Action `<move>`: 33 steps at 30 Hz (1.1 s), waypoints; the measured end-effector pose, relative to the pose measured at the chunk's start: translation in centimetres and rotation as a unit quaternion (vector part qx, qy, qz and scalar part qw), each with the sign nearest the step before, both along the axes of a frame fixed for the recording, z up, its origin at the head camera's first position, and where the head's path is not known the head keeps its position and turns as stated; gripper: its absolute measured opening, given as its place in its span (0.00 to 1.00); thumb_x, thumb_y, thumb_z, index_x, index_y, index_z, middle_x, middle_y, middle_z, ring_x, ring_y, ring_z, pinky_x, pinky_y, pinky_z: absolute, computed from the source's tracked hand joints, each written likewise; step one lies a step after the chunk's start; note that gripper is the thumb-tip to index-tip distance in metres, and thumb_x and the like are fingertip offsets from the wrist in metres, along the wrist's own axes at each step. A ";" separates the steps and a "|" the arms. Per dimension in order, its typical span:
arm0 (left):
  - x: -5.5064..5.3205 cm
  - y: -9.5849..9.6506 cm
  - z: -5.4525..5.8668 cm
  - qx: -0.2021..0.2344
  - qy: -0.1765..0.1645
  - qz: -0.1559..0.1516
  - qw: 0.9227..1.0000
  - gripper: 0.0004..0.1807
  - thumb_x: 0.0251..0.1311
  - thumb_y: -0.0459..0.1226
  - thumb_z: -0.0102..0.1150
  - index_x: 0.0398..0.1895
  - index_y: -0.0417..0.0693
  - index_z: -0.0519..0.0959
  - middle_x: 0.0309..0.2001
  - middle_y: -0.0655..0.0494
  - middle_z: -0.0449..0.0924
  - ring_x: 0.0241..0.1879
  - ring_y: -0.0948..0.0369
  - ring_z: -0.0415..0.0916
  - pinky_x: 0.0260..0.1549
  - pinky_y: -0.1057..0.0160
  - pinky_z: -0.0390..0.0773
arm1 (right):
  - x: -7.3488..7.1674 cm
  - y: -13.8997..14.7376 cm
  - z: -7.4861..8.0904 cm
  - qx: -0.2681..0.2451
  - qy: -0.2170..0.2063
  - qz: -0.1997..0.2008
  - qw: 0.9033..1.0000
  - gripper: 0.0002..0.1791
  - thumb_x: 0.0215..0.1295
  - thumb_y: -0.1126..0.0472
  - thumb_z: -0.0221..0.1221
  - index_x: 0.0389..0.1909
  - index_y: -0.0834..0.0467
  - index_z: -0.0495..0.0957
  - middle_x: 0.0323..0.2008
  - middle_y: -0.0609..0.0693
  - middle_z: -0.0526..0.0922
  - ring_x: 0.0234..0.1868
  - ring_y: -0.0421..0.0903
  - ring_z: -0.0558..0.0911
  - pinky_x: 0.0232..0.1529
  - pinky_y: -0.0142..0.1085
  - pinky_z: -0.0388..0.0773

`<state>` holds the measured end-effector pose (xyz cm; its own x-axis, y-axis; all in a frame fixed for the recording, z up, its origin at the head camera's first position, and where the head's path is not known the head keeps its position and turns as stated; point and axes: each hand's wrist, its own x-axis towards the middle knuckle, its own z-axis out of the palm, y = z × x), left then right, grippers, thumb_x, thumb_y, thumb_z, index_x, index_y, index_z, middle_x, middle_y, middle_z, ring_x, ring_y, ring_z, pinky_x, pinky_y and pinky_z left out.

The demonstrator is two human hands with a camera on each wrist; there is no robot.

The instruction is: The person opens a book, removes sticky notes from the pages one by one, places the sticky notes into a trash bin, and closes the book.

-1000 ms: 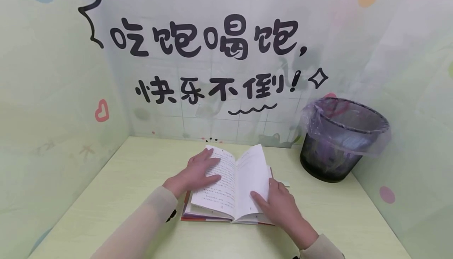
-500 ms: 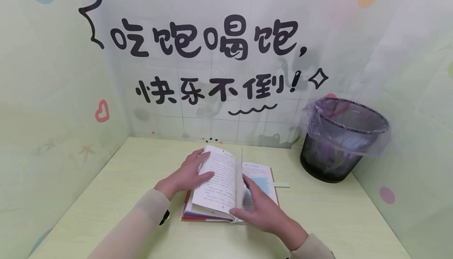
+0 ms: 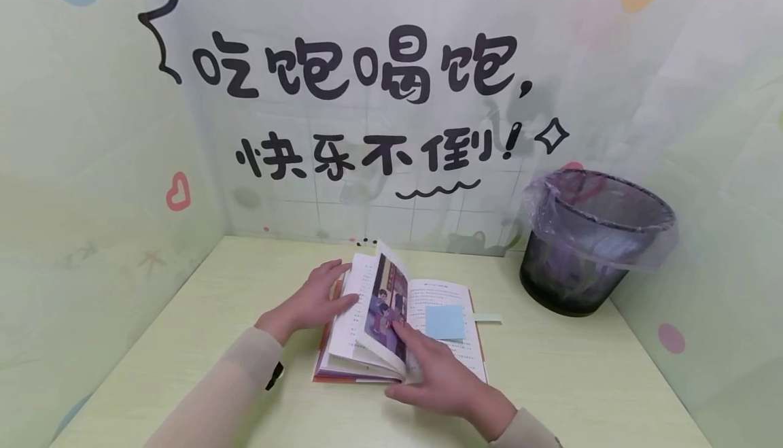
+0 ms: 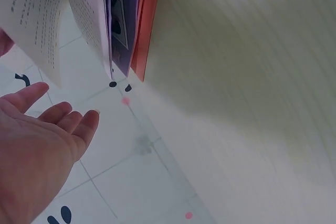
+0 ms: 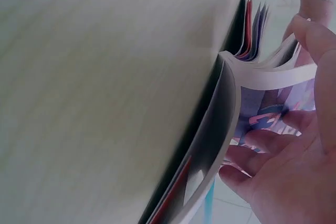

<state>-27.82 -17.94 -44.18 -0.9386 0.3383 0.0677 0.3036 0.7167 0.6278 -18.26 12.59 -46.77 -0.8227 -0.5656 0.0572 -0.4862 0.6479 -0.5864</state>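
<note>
An open book (image 3: 342, 346) with a red cover lies on the table in the head view. A raised leaf with a coloured picture (image 3: 384, 305) leans left over the text pages. My right hand (image 3: 443, 376) touches that leaf with extended fingers, its thumb low by the spine. In the right wrist view, its fingers (image 5: 273, 142) lie against the picture page (image 5: 262, 103). A blue sticky note (image 3: 444, 323) is on the right-hand page. My left hand (image 3: 312, 302) is at the book's left edge, fingers loosely spread. In the left wrist view its palm (image 4: 37, 150) faces the page edges.
A pale strip (image 3: 488, 319) sticks out from the book's right side. At the back right stands a black mesh bin (image 3: 569, 278) with a translucent purple liner (image 3: 544, 203). Printed sheets wall in the pale table (image 3: 183, 366) at the back and sides.
My right hand has moved left, turning pages over from the right; the blue note and picture leaf have come into view. My left hand has drawn back slightly to the left.
</note>
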 end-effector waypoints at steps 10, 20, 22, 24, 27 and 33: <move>-0.3 -0.2 1.2 -0.004 0.045 0.005 0.999 0.33 0.82 0.41 0.54 0.84 0.38 0.64 0.86 0.30 0.54 0.85 0.30 0.52 0.81 0.27 0.59 | 0.1 -0.4 0.3 0.071 -0.003 0.013 0.997 0.57 0.68 0.30 0.69 0.90 0.45 0.54 0.89 0.53 0.55 0.87 0.63 0.62 0.83 0.73 0.54; 0.0 2.9 4.0 -0.040 0.048 -0.043 0.997 0.32 0.80 0.43 0.59 0.82 0.42 0.70 0.84 0.34 0.61 0.84 0.34 0.58 0.82 0.31 0.61 | 0.6 -1.2 0.5 0.141 0.016 0.010 0.990 0.59 0.62 0.28 0.71 0.89 0.41 0.56 0.90 0.53 0.52 0.85 0.69 0.63 0.78 0.78 0.61; 0.2 4.0 4.1 -0.050 0.031 -0.063 0.996 0.31 0.80 0.42 0.59 0.81 0.43 0.71 0.84 0.35 0.62 0.84 0.35 0.60 0.82 0.32 0.61 | 0.7 -1.4 0.5 0.148 0.018 0.007 0.989 0.60 0.62 0.28 0.71 0.89 0.41 0.56 0.90 0.53 0.52 0.85 0.70 0.63 0.77 0.78 0.61; 0.3 5.2 3.9 -0.061 0.011 -0.084 0.995 0.30 0.81 0.42 0.58 0.81 0.45 0.71 0.84 0.37 0.63 0.83 0.37 0.61 0.82 0.33 0.62 | 0.7 -1.4 0.5 0.149 0.021 0.008 0.989 0.60 0.61 0.28 0.72 0.89 0.42 0.56 0.90 0.53 0.52 0.84 0.70 0.64 0.76 0.79 0.63; 0.3 6.9 3.0 -0.087 -0.006 -0.116 0.989 0.28 0.82 0.44 0.56 0.81 0.48 0.73 0.84 0.39 0.64 0.84 0.39 0.62 0.83 0.36 0.62 | 0.8 -1.3 0.5 0.141 0.024 0.014 0.990 0.60 0.60 0.30 0.73 0.89 0.44 0.57 0.90 0.54 0.53 0.84 0.71 0.64 0.73 0.80 0.65; 0.2 9.3 1.2 -0.135 -0.025 -0.152 0.979 0.28 0.82 0.45 0.55 0.80 0.48 0.75 0.84 0.40 0.64 0.85 0.42 0.60 0.84 0.41 0.62 | 0.6 -0.9 0.4 0.115 0.020 0.030 0.993 0.59 0.61 0.34 0.74 0.89 0.47 0.58 0.90 0.54 0.54 0.84 0.71 0.64 0.72 0.79 0.68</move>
<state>-27.61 -8.66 -42.97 -0.7920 0.6010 -0.1069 0.5016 0.7406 0.4471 -17.67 11.73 -46.41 -0.7867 -0.6156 -0.0471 -0.5478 0.7312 -0.4065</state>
